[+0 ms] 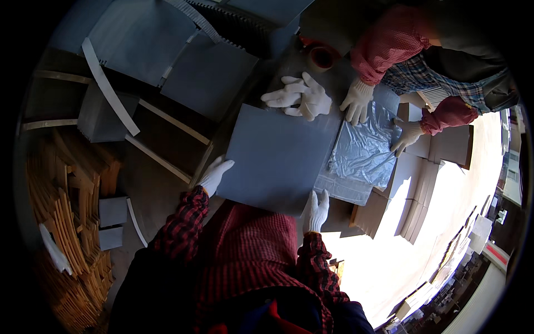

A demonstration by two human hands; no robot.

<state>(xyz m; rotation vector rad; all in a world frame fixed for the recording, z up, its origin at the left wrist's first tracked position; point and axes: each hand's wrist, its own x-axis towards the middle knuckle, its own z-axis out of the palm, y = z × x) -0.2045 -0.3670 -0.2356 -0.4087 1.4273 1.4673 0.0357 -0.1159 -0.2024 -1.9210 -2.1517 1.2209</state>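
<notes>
A flat square grey panel [272, 161] lies in front of me, held at two opposite edges. My left hand [214, 175], in a white glove, grips its left edge with the fingertips at the rim. At the lower right corner, my right hand [317, 211], also gloved in white, has its thumb against the edge; its other fingers are partly hidden. A pair of white gloves [300, 97] lies just beyond the panel. To its right, a co-worker's two gloved hands [357, 100] press on a sheet of clear plastic wrap [364, 147] over a flat stack.
A brown tape roll [321, 57] sits at the back. Large grey panels [208, 75] and a pale strip [108, 86] are at the far left. Many wooden slats [72, 211] are stacked on the left. Cardboard stacks [420, 195] stand at right on the sunlit floor.
</notes>
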